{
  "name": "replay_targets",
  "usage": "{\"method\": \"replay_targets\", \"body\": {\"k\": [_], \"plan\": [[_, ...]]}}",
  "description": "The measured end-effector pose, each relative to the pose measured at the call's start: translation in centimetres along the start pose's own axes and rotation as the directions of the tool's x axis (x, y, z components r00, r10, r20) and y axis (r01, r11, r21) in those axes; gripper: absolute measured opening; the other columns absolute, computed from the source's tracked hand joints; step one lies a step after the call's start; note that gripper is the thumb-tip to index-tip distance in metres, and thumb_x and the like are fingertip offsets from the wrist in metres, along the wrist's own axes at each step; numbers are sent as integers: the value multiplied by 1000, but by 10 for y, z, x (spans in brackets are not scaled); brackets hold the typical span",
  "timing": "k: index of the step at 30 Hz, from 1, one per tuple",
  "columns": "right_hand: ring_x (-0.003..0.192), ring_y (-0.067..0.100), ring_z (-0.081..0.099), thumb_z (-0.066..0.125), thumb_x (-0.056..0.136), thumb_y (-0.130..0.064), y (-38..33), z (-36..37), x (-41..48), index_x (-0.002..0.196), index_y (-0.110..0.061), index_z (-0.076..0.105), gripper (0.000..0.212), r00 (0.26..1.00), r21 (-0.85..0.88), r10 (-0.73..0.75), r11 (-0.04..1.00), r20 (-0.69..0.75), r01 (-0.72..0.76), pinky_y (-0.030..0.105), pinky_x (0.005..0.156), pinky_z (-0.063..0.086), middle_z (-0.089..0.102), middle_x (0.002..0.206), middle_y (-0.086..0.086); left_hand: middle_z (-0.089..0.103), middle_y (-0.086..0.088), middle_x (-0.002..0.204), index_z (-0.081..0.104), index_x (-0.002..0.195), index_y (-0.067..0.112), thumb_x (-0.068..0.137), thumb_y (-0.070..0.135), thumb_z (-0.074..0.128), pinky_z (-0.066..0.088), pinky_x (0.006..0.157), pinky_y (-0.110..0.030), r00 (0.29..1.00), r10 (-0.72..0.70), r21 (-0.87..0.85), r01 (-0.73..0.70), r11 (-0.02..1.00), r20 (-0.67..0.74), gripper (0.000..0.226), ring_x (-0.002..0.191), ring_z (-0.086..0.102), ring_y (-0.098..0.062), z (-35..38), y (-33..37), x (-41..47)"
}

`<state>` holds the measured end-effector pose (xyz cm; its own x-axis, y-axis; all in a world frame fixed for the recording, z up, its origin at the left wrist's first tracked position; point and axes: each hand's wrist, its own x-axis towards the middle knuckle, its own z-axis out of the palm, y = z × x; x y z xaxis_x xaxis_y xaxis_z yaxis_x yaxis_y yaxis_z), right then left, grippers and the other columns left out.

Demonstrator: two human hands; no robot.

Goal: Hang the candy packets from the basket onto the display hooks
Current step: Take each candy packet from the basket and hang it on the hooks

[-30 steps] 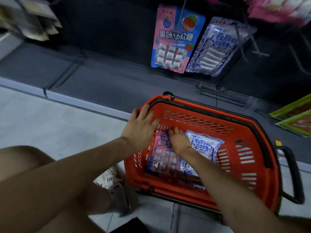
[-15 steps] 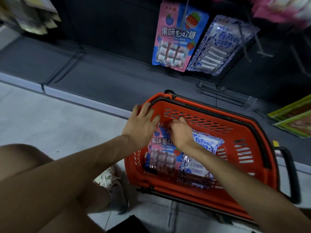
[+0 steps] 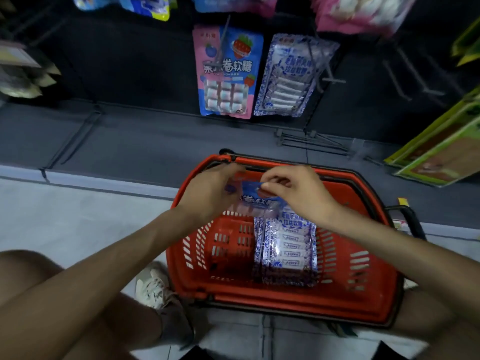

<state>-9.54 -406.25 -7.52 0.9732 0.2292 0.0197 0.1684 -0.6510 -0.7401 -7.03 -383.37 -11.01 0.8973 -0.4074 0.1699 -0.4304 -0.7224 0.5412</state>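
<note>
left hand [image 3: 211, 194]: curled round the left edge of the pink-and-blue candy packet [image 3: 255, 197], gripping it. It's a bit blurry, so I can't make out the fingertips.
right hand [image 3: 298, 194]: thumb and forefinger pinch that same packet's top edge, other fingers tucked in.
pink-and-blue candy packet: held up between both hands over the far end of the basket [image 3: 285, 300], clear of its floor.
blue-and-white packets [image 3: 285, 245]: small stack lying flat inside the basket, right of middle.
basket: red plastic, sitting on the pale floor right up against the dark shelf base.
display hooks [image 3: 224, 40]: on the dark panel at the far side. One carries a hung pink-and-blue packet [image 3: 226, 76], and the next to the right has a hung blue-and-white packet [image 3: 291, 79].
sneaker [image 3: 153, 287]: pale, just beside the basket's near-left corner.
</note>
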Motion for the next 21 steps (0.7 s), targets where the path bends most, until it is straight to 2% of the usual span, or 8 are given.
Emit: {"method": "replay_targets", "body": {"k": [2,3,6,10,12,14,17,21], "plan": [[76,-4,71,79,91,-12,-6,-28,-4,90,-19,82,8,1000,90,21,996,-18,-19,14,76,51,78,80,-12,76,8,95,77,102,21,84,13,84,58,79,-29,998,-57,-295,61,954,22,21,87,72,-6,-10,13,11],[77,-3,72,80,90,-12,-7,-41,-6,90,-20,82,9,999,135,34,990,-43,-28,16,77,53,79,81,-10,76,9,86,78,92,19,83,10,86,55,74,-23,995,-91,-403,100,910,40,15,81,72,-2,-14,21,15],[76,5,75,82,85,-7,-6,-69,-16,88,-16,81,9,985,341,92,939,-149,-36,20,77,60,81,83,-1,77,9,77,77,81,21,90,15,79,54,66,-19,984,-148,-595,175,784,94,11,73,72,-3,-20,44,24],[70,12,76,83,83,-4,0,-79,-24,94,-8,77,12,945,606,231,794,-229,-47,19,65,58,80,80,7,80,-11,94,74,100,2,100,21,69,65,73,-50,967,-230,-735,237,635,112,19,89,78,-33,-12,65,27],[74,14,77,83,83,-6,4,-77,-21,100,-9,76,19,938,669,280,739,-205,-75,20,66,58,81,84,4,80,-14,93,73,101,2,102,21,65,65,69,-47,948,-302,-797,256,548,97,20,85,78,-33,-12,72,28],[81,14,78,85,79,-10,10,-74,-18,103,-9,77,25,936,695,315,709,-156,-123,21,70,59,82,92,3,79,-11,87,73,94,9,103,23,64,64,64,-40,936,-347,-824,244,511,62,19,77,77,-27,-17,75,33],[86,15,78,87,70,-21,21,-64,-19,102,-13,78,34,938,686,340,697,-62,-208,25,72,60,82,99,4,79,-10,88,74,95,7,101,26,66,64,68,-45,920,-392,-842,210,497,-2,21,79,77,-26,-24,73,42],[82,16,78,85,79,-10,24,-46,-18,103,-8,77,25,949,629,313,733,25,-258,22,68,59,82,99,6,79,-18,99,72,108,2,103,25,65,64,70,-53,893,-445,-881,153,447,-71,25,84,78,-34,-36,73,53]]}}
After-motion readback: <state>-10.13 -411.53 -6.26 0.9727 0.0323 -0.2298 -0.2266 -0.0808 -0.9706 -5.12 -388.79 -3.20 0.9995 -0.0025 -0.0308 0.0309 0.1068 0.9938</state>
